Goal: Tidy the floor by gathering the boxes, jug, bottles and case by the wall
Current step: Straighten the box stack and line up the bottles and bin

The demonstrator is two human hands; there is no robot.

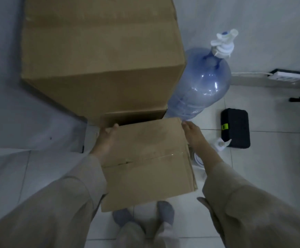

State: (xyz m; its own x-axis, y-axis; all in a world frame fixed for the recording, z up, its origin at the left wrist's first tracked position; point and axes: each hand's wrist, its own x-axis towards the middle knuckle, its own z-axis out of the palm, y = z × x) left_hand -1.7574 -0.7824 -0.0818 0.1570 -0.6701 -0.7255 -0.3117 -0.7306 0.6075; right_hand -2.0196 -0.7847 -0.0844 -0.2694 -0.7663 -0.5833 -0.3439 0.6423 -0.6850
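The person stands over a small cardboard box (pixel 145 158), taped shut along its top seam, and has it gripped from both sides: the left hand (pixel 106 140) clasps the left edge with the thumb lying over the top face, and the right hand (pixel 194 135) presses flat against the right edge, fingers running toward the far corner. Both arms are in loose beige sleeves (pixel 253 203). The small box sits right in front of a much larger cardboard box (pixel 101 56) that stands against the grey wall (pixel 6 86) (whether the two boxes actually touch is hard to make out from here, since a dark gap shows between them). Just to the right of the large box is a big blue water jug (pixel 201 86), leaning toward it, with a white pump cap (pixel 223 44) on its neck. Farther right, on the pale tiled floor (pixel 279 176), lies a black case (pixel 235 128) with a small green latch, well apart from the boxes. Near the case's closer corner stands something small and white, a bottle top perhaps, mostly hidden behind the right forearm. A white power strip (pixel 286 76) rests by the wall on the right. Below the small box, two feet in grey socks (pixel 165 212) show on the tiles.
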